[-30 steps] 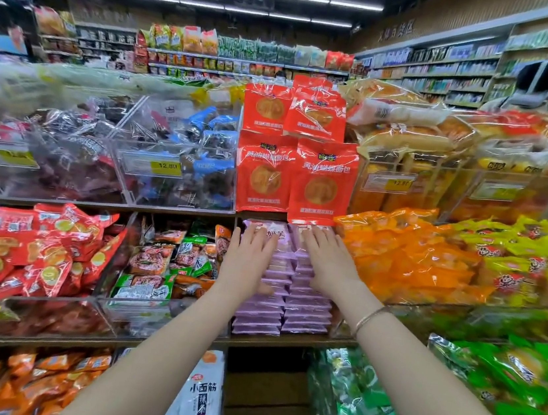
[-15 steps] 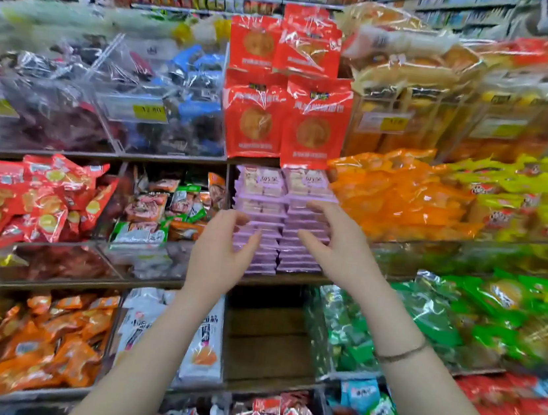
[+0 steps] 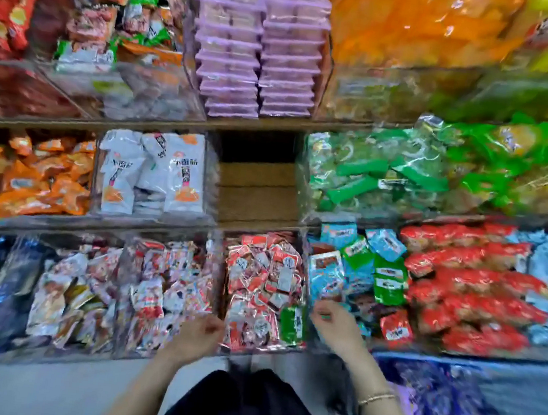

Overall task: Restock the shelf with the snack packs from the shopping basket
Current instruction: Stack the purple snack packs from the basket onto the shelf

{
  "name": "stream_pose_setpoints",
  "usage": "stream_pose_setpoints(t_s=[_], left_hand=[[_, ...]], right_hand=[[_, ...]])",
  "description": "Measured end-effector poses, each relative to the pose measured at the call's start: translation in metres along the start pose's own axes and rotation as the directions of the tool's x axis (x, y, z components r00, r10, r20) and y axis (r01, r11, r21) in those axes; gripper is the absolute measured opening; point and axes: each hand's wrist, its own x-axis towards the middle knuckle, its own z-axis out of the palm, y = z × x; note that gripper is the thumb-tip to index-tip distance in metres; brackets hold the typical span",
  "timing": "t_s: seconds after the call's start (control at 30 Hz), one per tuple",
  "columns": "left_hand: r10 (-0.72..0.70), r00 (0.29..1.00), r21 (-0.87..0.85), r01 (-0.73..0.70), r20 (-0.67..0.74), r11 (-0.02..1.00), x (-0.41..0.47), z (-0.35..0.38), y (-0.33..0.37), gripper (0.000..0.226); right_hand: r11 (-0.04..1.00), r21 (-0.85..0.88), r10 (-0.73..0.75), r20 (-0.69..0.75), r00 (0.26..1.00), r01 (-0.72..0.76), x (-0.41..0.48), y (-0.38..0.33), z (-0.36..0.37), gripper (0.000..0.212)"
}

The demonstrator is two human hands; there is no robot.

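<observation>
Two hands low: our left hand [image 3: 200,336] loosely curled, empty, beside red-white foil sachets [image 3: 264,275]; our right hand [image 3: 334,325] over small blue foil snack packets [image 3: 326,276], grip unreadable through blur.

stacked packs [image 3: 257,50] on shelf [image 3: 262,123] | bags [image 3: 152,175] below-left | sachets [image 3: 263,285] in bin [image 3: 259,347], lowest
</observation>
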Motion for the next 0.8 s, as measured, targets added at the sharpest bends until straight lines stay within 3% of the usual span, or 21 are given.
stream_pose_setpoints(t_s=[0.13, 0.27, 0.33, 0.57, 0.8], left_hand=[[-0.087, 0.985, 0.108, 0.071, 0.149, 0.992, -0.028, 0.05, -0.047, 0.023], [-0.151, 0.966, 0.196, 0.109, 0.212, 0.975, -0.044, 0.081, -0.081, 0.018], [-0.153, 0.966, 0.267, 0.094, 0.209, 0.959, -0.051, 0.09, -0.092, 0.016], [-0.197, 0.973, 0.015, 0.196, 0.124, 0.98, -0.091, 0.128, -0.121, 0.012], [-0.284, 0.951, -0.102, 0.297, 0.124, 0.95, -0.127, 0.16, -0.143, 0.012]], right_hand=[[0.993, -0.006, 0.117, 0.102, 0.988, -0.117, -0.034, 0.075, 0.023, 0.021], [0.959, 0.049, 0.273, 0.113, 0.955, -0.28, -0.069, 0.133, 0.04, 0.02], [0.942, 0.11, 0.306, 0.11, 0.946, -0.318, -0.092, 0.153, 0.051, 0.03], [0.792, 0.425, 0.441, 0.098, 0.892, -0.439, -0.171, 0.2, 0.067, 0.018], [0.73, 0.529, 0.5, 0.018, 0.866, -0.433, -0.221, 0.246, 0.04, 0.013]])
